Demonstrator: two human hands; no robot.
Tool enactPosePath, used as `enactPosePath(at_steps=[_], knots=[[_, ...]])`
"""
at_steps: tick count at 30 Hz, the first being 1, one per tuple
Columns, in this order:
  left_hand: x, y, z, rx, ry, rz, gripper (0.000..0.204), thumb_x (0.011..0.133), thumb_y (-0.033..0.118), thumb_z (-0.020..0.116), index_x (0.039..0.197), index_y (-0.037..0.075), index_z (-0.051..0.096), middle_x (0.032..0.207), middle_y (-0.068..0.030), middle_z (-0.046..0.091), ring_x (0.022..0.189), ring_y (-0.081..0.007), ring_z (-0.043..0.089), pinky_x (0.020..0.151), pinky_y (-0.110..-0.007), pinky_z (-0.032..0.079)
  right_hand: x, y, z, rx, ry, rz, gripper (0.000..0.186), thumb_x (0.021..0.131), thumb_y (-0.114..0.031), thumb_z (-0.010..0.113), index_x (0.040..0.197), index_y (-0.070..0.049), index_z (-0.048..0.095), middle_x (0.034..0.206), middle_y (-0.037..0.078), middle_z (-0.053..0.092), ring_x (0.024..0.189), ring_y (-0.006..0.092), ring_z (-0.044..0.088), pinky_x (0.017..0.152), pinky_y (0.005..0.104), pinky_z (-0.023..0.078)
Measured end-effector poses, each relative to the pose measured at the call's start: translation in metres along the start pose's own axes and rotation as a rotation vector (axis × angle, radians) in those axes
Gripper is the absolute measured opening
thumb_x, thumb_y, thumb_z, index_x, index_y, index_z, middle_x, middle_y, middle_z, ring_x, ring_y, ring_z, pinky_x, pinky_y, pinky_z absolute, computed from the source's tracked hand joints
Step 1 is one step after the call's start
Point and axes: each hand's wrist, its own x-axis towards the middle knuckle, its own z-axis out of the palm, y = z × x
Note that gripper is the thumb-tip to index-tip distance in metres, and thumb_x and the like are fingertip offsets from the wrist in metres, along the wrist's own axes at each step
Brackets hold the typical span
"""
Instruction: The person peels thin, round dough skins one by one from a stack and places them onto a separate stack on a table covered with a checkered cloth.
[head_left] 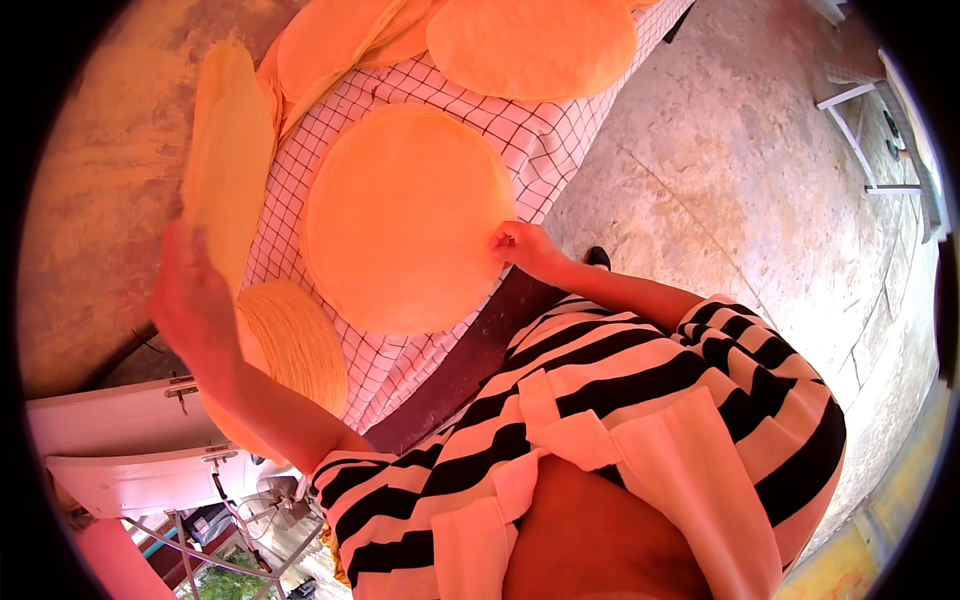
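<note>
A large thin round yellow-orange sheet [405,215] lies flat on the checked cloth in front of me, with what looks like another edge just under it. The fingers of my right hand [525,247] are pinched together at its right edge. On the left, my left hand [195,300] is raised and blurred, gripping the lower end of another round sheet [232,150], which is tilted and seen nearly edge-on. Below that, partly hidden by my left forearm, stands a thick stack of round sheets [298,345].
A white cloth with dark checks [555,130] covers the table. More round sheets [530,45] lie at its far end, some overlapping [335,45]. Concrete floor [690,170] extends to the right. A white board-like panel [120,425] and metal frames are at lower left.
</note>
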Motion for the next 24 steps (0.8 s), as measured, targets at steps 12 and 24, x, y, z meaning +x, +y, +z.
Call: enactPosePath(at_steps=[12, 24], knots=[[-0.195, 0.150, 0.174, -0.440, -0.021, 0.212, 0.025, 0.071, -0.001, 0.052, 0.096, -0.001, 0.053, 0.067, -0.0125, 0.056, 0.061, -0.0287, 0.056, 0.052, -0.037, 0.045, 0.003, -0.029, 0.008, 0.002, -0.061, -0.075, 0.009, 0.081, -0.003, 0.055, 0.084, 0.000, 0.048, 0.075, 0.005, 0.056, 0.067, 0.0121, 0.057, 0.059, 0.0252, 0.049], [-0.198, 0.164, 0.161, -0.558, -0.015, 0.160, 0.030, 0.079, 0.012, 0.056, 0.103, -0.004, 0.048, 0.084, -0.0163, 0.059, 0.074, -0.0319, 0.057, 0.059, -0.039, 0.043, -0.002, -0.031, 0.014, 0.065, 0.026, -0.155, 0.025, 0.079, -0.002, 0.055, 0.094, 0.000, 0.035, 0.078, 0.013, 0.058, 0.066, 0.0168, 0.060, 0.058, 0.0282, 0.050]])
